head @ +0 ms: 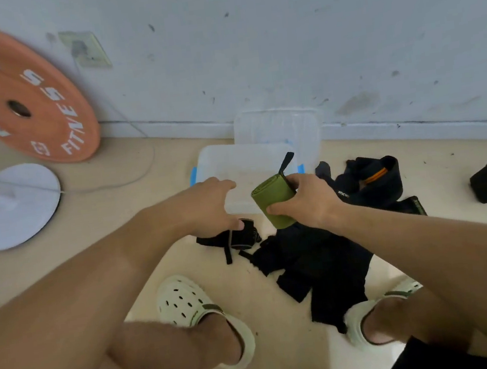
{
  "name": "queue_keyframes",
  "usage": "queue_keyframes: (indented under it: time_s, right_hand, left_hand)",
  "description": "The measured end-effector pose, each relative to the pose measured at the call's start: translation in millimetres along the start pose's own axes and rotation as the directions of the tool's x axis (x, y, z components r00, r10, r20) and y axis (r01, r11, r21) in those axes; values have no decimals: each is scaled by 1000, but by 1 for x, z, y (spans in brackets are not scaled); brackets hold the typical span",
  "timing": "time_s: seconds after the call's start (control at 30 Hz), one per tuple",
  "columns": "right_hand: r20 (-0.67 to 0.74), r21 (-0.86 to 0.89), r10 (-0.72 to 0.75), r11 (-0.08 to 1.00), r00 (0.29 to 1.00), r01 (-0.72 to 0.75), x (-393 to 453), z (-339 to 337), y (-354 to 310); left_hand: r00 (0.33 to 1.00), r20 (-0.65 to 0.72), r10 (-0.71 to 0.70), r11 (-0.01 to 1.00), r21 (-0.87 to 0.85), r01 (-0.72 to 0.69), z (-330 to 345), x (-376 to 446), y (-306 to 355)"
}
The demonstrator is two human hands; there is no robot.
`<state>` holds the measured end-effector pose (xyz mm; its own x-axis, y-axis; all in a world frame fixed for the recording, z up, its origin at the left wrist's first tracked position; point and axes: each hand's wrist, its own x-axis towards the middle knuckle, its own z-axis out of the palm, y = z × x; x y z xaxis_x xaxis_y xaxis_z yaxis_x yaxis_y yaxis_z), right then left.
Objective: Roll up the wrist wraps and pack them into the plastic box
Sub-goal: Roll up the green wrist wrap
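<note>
Beige floor (159, 254) meets the wall behind the clear plastic box (243, 166). Right hand (307, 198) grips a rolled green wrist wrap (274, 202) at the box's near edge; left hand (205, 207), fingers loose, touches a black wrap (239, 239) lying below.

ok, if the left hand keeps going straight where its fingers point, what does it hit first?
Probably the near rim of the clear plastic box: the left hand reaches forward-right with its fingers at that edge. Depth is unclear; they may already overlap it.
</note>
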<state>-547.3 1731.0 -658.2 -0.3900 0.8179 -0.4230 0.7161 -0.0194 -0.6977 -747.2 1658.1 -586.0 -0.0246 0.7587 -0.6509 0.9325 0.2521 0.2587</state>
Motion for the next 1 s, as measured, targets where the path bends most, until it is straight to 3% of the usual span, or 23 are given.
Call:
queue_keyframes:
  time_s: [0.37,0.53,0.63,0.8,1.0]
  right_hand:
    - [74,-87,-64,994,995,71,22,48,-15]
    - [85,-129,-26,991,996,37,14,46,-1]
    - [50,-184,10,983,999,0,6,38,15]
    - [21,-245,84,967,996,-77,-4,24,47]
    - [-33,-244,198,949,980,-200,2,13,99]
  left_hand:
    - [999,-36,-9,1000,5,9,-15,-3,-8]
    - [996,-90,10,994,-109,-19,-10,-3,9]
    - [999,-51,-18,990,-137,11,23,10,8]
    - [988,132,-76,990,-112,91,114,41,-1]
    - [974,219,-55,950,-289,118,187,90,11]
